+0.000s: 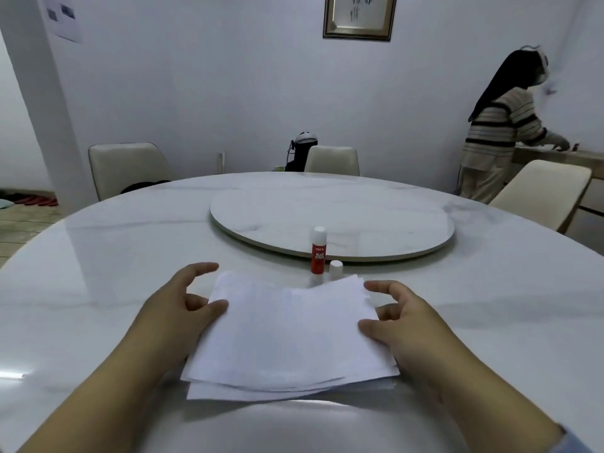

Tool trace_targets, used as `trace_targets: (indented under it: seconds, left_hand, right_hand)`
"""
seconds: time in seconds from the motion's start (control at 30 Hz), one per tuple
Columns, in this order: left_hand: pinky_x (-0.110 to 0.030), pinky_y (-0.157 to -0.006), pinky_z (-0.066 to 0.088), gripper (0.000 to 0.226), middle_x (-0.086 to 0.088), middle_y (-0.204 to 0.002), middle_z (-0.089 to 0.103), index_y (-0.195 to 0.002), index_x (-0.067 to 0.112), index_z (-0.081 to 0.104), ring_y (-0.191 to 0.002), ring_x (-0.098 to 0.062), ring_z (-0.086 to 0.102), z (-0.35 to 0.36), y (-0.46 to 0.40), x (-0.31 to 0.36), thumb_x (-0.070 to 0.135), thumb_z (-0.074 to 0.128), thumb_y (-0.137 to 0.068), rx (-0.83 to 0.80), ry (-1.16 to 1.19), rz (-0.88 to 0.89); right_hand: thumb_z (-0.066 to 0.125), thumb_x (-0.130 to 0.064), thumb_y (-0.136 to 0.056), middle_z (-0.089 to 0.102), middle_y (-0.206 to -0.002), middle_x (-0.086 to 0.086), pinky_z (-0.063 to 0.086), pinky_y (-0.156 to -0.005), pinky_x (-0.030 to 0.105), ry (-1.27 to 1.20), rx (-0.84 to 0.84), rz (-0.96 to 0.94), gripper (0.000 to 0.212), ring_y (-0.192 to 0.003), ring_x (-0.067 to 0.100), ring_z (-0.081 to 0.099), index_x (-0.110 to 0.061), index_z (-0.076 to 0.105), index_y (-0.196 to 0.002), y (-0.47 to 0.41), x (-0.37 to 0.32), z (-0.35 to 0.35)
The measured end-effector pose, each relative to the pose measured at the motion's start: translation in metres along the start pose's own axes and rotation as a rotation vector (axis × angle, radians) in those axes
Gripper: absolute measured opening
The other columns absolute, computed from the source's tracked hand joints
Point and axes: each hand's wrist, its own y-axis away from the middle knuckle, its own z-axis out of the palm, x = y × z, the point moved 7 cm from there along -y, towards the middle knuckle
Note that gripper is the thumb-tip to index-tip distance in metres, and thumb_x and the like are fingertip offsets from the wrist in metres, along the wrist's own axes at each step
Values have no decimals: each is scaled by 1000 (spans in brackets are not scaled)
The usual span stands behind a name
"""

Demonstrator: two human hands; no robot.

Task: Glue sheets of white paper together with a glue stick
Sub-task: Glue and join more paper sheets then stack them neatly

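Note:
A stack of white paper sheets lies on the round white marble table in front of me. My left hand holds the stack's left edge, thumb on top, fingers curled above the far corner. My right hand holds the right edge the same way. Just beyond the paper stands a red glue stick, upright, its white glue end showing. Its white cap stands on the table beside it to the right.
A round turntable sits at the table's centre behind the glue stick. Cream chairs stand around the far side. A person in a striped top works at a counter at the back right.

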Motion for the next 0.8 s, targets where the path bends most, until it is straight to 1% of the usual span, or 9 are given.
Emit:
trace_targets:
  seconds: [0.07,0.1,0.17,0.27,0.4,0.5,0.6,0.7,0.8]
  left_hand:
    - [-28,-57,43,15,-4,-71,71,-89,41,64,-70,-22,65,0,3,-2,27,64,-85,-13,7,-8]
    - [-28,-58,43,11,-3,-71,71,-81,37,67,-69,-23,64,0,4,-3,27,65,-85,-32,2,-6]
    - [-27,-58,41,10,4,-65,68,-73,31,71,-62,-14,61,1,8,-5,26,69,-82,-78,18,-13]
    - [-21,-55,38,10,7,-59,59,-77,26,73,-58,-11,55,2,12,-4,16,72,-79,-118,44,-41]
    - [-21,-58,41,14,-4,-78,67,-81,25,72,-76,-20,63,0,10,-4,11,71,-80,-64,35,-44]
    - [-16,-57,44,19,-3,-88,71,-84,26,72,-81,-14,66,1,10,-7,8,70,-80,-66,85,-80]
    - [-16,-61,44,22,-7,-96,71,-86,27,73,-86,-17,67,2,8,-12,7,71,-79,-79,108,-106]
    - [-19,-64,43,21,-4,-93,71,-87,28,73,-84,-16,66,3,7,-13,9,72,-79,-86,72,-113]
    - [-18,-61,39,17,1,-77,63,-84,27,73,-77,-8,60,2,6,-12,11,73,-78,-70,-18,-85]
  right_hand:
    - [64,-9,-84,57,-84,5,49,-65,32,21,-30,-1,34,-73,22,61,-36,62,-105,-2,2,3]
    - [64,-9,-85,55,-84,5,47,-63,30,27,-38,3,30,-72,20,57,-35,66,-99,-3,3,4]
    - [64,-9,-85,51,-81,4,43,-60,27,18,-41,13,22,-71,19,52,-31,70,-89,-5,6,4]
    - [65,-11,-86,48,-78,6,39,-55,24,21,-19,9,17,-68,19,49,-27,72,-83,-5,6,4]
    - [67,-8,-84,65,-91,5,52,-65,25,-28,-8,21,17,-78,22,65,-24,72,-87,-2,5,6]
    - [67,-6,-84,67,-99,7,56,-75,30,-39,10,39,17,-88,24,68,-23,72,-88,-1,6,6]
    - [66,-6,-84,67,-100,6,56,-72,30,-44,17,58,17,-86,24,68,-22,72,-88,-1,8,6]
    - [67,-9,-84,67,-100,6,56,-69,29,-17,30,62,15,-83,23,68,-23,72,-88,-3,9,6]
    - [68,-12,-84,65,-92,0,54,-67,27,83,45,21,13,-80,17,65,-23,72,-88,-5,8,5]
